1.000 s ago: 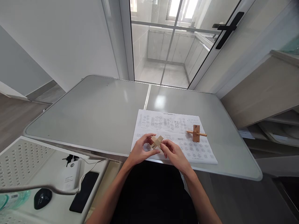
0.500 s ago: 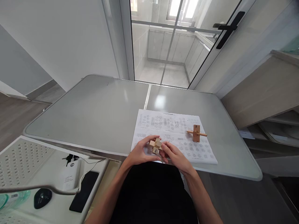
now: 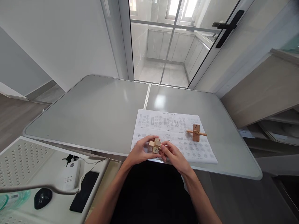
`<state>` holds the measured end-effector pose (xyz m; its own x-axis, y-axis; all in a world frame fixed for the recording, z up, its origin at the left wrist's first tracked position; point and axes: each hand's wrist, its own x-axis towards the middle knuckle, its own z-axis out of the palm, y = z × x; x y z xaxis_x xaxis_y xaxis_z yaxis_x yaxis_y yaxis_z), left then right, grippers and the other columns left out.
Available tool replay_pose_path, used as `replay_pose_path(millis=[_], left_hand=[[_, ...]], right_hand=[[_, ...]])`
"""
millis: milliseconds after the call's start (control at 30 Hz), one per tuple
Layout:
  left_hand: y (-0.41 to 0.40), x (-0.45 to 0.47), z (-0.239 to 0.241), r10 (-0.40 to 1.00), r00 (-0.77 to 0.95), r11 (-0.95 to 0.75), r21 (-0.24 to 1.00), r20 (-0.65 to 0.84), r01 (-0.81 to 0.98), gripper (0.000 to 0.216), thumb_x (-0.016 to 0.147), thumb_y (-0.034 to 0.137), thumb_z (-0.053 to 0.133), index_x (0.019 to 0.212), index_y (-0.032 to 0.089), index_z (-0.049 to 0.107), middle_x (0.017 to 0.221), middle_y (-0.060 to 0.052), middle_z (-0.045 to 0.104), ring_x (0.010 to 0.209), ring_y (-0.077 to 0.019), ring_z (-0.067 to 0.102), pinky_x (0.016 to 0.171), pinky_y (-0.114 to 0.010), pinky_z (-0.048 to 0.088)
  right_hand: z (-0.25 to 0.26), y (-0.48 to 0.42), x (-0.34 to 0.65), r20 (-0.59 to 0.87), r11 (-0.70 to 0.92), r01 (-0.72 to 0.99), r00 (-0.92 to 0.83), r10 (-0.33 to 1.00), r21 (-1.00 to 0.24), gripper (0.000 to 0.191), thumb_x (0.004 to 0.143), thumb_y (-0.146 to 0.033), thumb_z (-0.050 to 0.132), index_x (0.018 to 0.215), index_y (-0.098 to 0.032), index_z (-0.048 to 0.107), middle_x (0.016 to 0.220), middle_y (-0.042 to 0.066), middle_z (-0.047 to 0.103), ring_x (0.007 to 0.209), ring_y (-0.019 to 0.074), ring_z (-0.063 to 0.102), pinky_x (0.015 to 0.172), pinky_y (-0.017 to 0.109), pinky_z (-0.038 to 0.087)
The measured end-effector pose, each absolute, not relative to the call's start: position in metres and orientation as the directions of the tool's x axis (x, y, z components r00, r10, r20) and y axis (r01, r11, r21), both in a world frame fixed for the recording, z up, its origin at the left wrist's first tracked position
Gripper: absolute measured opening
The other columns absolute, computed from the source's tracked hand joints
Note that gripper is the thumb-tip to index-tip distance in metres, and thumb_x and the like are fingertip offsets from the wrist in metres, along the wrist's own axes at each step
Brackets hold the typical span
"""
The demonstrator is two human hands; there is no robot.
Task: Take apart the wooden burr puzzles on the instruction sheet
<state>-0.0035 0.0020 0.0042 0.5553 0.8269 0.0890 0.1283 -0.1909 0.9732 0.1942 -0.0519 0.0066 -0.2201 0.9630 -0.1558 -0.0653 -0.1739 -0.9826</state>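
Both hands hold a small cluster of crossed wooden puzzle blocks point(image 3: 155, 145) just above the near edge of a printed instruction sheet point(image 3: 173, 130). My left hand point(image 3: 139, 152) grips the cluster from the left and my right hand point(image 3: 174, 156) pinches it from the right. One block face shows a handwritten number. A second wooden piece point(image 3: 196, 133), a numbered block crossed by a thin stick, lies on the sheet to the right, apart from both hands.
The grey folding table point(image 3: 98, 112) has a rounded front edge close to my body. At lower left, a white perforated cart point(image 3: 25, 161) carries a power bank point(image 3: 70, 175), a black phone point(image 3: 84, 191) and a dark mouse point(image 3: 42, 197). Glass doors point(image 3: 168, 43) stand behind.
The crossed blocks were turned in my hands from a flat X into a compact cluster with the numbered face toward me. My hands closed in slightly.
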Motion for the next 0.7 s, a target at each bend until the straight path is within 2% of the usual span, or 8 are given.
replay_pose_path(millis=[167,233,367,467,567,700], left_hand=[[0.003,-0.005,0.001,0.820,0.568,-0.155,0.983,0.072,0.099,0.070,0.079,0.037,0.088,0.142,0.026,0.058,0.133,-0.010,0.067,0.119,-0.0269,0.065,0.105,-0.040,0.050],[0.003,-0.004,0.000,0.832,0.551,-0.138,0.987,0.070,0.083,0.067,0.079,0.035,0.088,0.138,0.025,0.059,0.131,-0.010,0.068,0.119,-0.0264,0.065,0.105,-0.040,0.050],[0.001,-0.001,-0.003,0.878,0.475,-0.118,0.988,0.057,0.100,0.062,0.075,0.034,0.091,0.126,0.023,0.057,0.113,-0.006,0.069,0.106,-0.0229,0.067,0.096,-0.037,0.053],[0.001,0.000,-0.004,0.885,0.464,-0.118,0.984,0.042,0.137,0.060,0.077,0.038,0.089,0.126,0.023,0.057,0.106,-0.004,0.066,0.095,-0.0198,0.065,0.087,-0.033,0.054],[0.003,-0.002,-0.005,0.866,0.490,-0.197,0.969,0.102,0.146,0.063,0.075,0.042,0.091,0.128,0.025,0.062,0.119,-0.008,0.063,0.102,-0.0227,0.064,0.088,-0.034,0.054],[0.005,-0.004,-0.003,0.836,0.532,-0.247,0.959,0.136,0.142,0.076,0.074,0.042,0.092,0.142,0.030,0.059,0.141,-0.011,0.056,0.126,-0.0308,0.059,0.104,-0.042,0.051]], right_hand=[[0.007,-0.050,0.194,-0.213,-0.248,-0.189,-0.189,0.959,-0.950,0.045,0.096,-0.066,0.061,0.087,-0.022,0.056,0.071,-0.004,0.053,0.057,0.0113,0.046,0.061,0.029,0.044],[0.007,-0.049,0.193,-0.235,-0.262,-0.224,-0.142,0.962,-0.939,0.043,0.096,-0.065,0.062,0.095,-0.022,0.060,0.073,-0.004,0.052,0.057,0.0111,0.046,0.060,0.028,0.044],[0.012,-0.048,0.188,-0.257,-0.271,-0.147,-0.108,0.960,-0.951,0.047,0.096,-0.065,0.062,0.118,-0.023,0.062,0.078,-0.001,0.060,0.067,0.0156,0.058,0.070,0.033,0.053],[0.018,-0.048,0.184,-0.249,-0.262,-0.069,-0.156,0.956,-0.963,0.050,0.091,-0.061,0.070,0.124,-0.024,0.062,0.094,0.004,0.068,0.082,0.0193,0.066,0.074,0.035,0.057],[0.019,-0.048,0.183,-0.230,-0.241,-0.046,-0.173,0.958,-0.969,0.051,0.091,-0.055,0.073,0.130,-0.024,0.062,0.101,0.005,0.071,0.086,0.0202,0.068,0.076,0.036,0.059],[0.015,-0.048,0.184,-0.195,-0.201,-0.037,-0.121,0.973,-0.979,0.047,0.092,-0.053,0.073,0.127,-0.024,0.063,0.101,0.005,0.073,0.088,0.0203,0.071,0.082,0.037,0.059]])
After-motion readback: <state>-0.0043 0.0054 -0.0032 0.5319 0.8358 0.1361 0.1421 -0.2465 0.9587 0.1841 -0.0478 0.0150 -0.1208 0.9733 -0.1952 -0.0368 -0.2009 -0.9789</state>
